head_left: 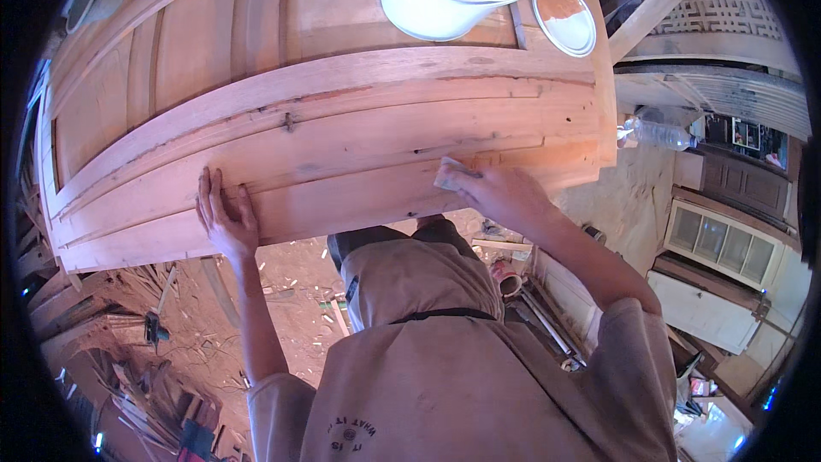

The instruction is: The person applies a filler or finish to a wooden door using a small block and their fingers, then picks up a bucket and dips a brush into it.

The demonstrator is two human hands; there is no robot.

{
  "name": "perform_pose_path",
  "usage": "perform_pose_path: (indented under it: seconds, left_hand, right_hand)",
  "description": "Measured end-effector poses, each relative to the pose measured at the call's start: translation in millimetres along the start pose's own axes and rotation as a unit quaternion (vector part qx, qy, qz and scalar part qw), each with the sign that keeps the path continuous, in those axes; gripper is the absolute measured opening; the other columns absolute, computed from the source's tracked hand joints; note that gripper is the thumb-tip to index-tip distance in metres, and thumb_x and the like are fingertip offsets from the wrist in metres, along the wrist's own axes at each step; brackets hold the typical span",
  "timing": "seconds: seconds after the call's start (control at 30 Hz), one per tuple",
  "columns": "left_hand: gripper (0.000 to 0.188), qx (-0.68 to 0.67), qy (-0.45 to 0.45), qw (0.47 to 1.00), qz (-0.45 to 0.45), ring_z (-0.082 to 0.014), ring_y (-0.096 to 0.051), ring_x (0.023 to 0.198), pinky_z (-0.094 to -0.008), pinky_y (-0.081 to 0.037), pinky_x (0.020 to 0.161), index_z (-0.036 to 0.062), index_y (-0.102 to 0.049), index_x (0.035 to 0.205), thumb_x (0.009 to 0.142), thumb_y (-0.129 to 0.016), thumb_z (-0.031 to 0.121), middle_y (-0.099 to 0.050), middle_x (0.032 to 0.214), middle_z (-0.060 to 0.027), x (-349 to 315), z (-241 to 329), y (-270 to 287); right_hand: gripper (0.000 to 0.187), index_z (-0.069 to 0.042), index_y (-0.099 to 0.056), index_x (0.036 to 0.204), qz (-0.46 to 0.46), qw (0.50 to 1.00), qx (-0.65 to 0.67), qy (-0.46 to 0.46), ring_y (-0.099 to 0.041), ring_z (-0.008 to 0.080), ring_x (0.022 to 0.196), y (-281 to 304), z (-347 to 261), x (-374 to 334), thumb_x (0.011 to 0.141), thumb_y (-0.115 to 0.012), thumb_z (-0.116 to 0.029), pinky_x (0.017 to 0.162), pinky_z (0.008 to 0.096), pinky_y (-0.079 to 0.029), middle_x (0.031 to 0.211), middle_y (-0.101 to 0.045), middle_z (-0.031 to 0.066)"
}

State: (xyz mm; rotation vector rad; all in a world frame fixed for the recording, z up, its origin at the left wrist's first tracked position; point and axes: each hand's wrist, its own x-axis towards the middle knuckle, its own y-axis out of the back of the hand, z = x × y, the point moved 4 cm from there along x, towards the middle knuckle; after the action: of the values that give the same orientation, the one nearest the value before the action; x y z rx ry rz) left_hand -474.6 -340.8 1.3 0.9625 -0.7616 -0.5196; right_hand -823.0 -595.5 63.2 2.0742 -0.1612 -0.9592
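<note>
A long reddish wooden board with dark knots and lengthwise seams lies in front of me, along the near side of a panelled wooden door. My left hand rests on the board's near edge, fingers stretched out and holding nothing. Farther right, my right hand grips a small greyish piece that looks like folded sandpaper, pressed on the board's surface. The fingertips under that piece are partly hidden.
A white bucket of reddish-brown material stands on the door, beside its round smeared lid. Scrap wood lies at lower left. To the right are a plastic bottle and a glazed wooden frame.
</note>
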Motion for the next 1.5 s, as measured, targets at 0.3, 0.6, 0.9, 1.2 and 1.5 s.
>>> perform_pose_path:
  seconds: [0.3,0.6,0.9,1.2,1.5]
  left_hand:
    - [0.045,-0.003,0.016,1.000,0.003,-0.0355,-0.049,0.134,-0.0500,-0.035,0.113,0.0054,-0.059,0.134,0.092,-0.066,0.021,-0.054,0.144,-0.0162,0,5,4]
    - [0.043,-0.001,0.016,1.000,0.014,-0.0359,-0.050,0.133,-0.0490,-0.036,0.112,0.0049,-0.060,0.132,0.092,-0.067,0.021,-0.055,0.143,-0.0157,2,4,3]
    - [0.044,0.009,0.027,1.000,0.008,-0.0360,-0.049,0.134,-0.0467,-0.037,0.112,0.0045,-0.059,0.134,0.094,-0.066,0.019,-0.055,0.143,-0.0159,0,7,6]
    - [0.043,0.002,0.038,0.999,0.008,-0.0373,-0.049,0.133,-0.0487,-0.037,0.112,0.0049,-0.061,0.132,0.093,-0.065,0.023,-0.055,0.142,-0.0161,1,7,6]
    - [0.042,-0.005,0.046,0.999,0.011,-0.0355,-0.049,0.134,-0.0482,-0.037,0.112,0.0049,-0.062,0.130,0.092,-0.066,0.021,-0.055,0.143,-0.0147,2,5,6]
  right_hand:
    - [0.048,-0.022,-0.050,0.142,-0.106,0.961,-0.253,-0.041,-0.068,0.0369,0.071,44,87,-48,0.096,-0.061,-0.031,0.063,0.0489,-0.056,0.085,-0.067,0.0162]
    - [0.028,-0.009,-0.060,0.121,-0.106,0.991,0.078,0.004,-0.067,0.0390,0.089,93,88,-33,0.096,-0.057,-0.021,0.079,0.0497,-0.052,0.099,-0.068,0.0207]
    - [0.021,-0.010,-0.068,0.099,-0.041,0.984,-0.165,0.051,-0.067,0.0370,0.088,93,111,19,0.094,-0.056,-0.026,0.090,0.0525,-0.045,0.085,-0.070,0.0167]
    - [0.017,-0.012,-0.070,0.082,-0.070,0.898,-0.388,0.195,-0.066,0.0254,0.095,90,55,57,0.087,-0.064,-0.027,0.102,0.0447,-0.036,0.071,-0.068,0.0091]
    - [0.014,-0.012,-0.073,0.069,-0.081,0.859,-0.392,0.318,-0.069,0.0274,0.090,76,48,80,0.079,-0.063,-0.016,0.104,0.0455,-0.037,0.075,-0.072,0.0100]
